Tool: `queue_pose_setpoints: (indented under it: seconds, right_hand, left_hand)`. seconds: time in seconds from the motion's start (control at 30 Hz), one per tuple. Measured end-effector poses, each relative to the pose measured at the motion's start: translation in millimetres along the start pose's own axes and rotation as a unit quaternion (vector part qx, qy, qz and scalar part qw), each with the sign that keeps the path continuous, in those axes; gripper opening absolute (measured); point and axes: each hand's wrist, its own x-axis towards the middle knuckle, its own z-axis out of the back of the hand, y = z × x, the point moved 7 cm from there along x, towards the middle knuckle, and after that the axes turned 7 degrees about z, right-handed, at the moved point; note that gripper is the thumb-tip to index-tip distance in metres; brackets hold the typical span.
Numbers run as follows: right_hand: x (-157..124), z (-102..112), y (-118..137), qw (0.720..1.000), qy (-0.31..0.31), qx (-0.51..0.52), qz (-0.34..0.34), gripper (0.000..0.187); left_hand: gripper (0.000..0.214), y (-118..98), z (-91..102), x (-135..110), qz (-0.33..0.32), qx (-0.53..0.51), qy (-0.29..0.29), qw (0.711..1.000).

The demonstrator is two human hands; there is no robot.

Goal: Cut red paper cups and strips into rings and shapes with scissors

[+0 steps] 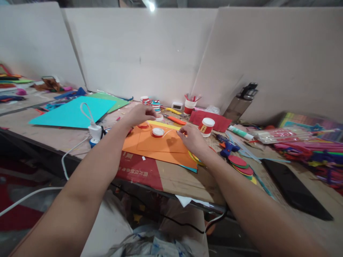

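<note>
Head view, left to right: a teal sheet (66,112) lies flat on the table (174,180), with a white plug (95,131) at its near corner. The left hand (139,114) reaches forward, fingers curled down at the far edge of the orange sheet (158,144); whether it grips anything I cannot tell. Two red-rimmed rolls (158,132) sit on that sheet, between the hands. The right hand (191,139) rests on the sheet's right part, fingertips drawn together at its far edge; a grip is unclear. Just beyond stands a cup (206,127). A glue gun (227,146) and red discs (238,162) lie further right.
</note>
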Motion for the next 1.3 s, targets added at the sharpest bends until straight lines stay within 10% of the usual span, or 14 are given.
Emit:
queue_pose_setpoints:
  seconds: [0.23, 0.83, 1.1, 1.3]
  right_hand:
    - [-3, -9, 2, 0.999, 0.049, 0.006, -0.015, 0.014]
    - [-8, -21, 7, 0.995, 0.101, -0.003, -0.011, 0.012]
    - [-6, -19, 4, 0.996, 0.091, -0.009, -0.009, 0.012]
    - [-2, -11, 1, 0.998, 0.064, -0.024, -0.006, 0.012]
  left_hand:
    - [0.005, 44, 10.1, -1, 0.118, 0.079, -0.012, 0.990]
    - [0.016, 44, -3.5, -9, 0.169, 0.074, 0.089, 0.979]
    - [0.032, 41, 5.1, 9, 0.033, 0.157, -0.062, 0.985]
    - [0.026, 8, -37.6, 10, -0.030, 0.141, -0.035, 0.989]
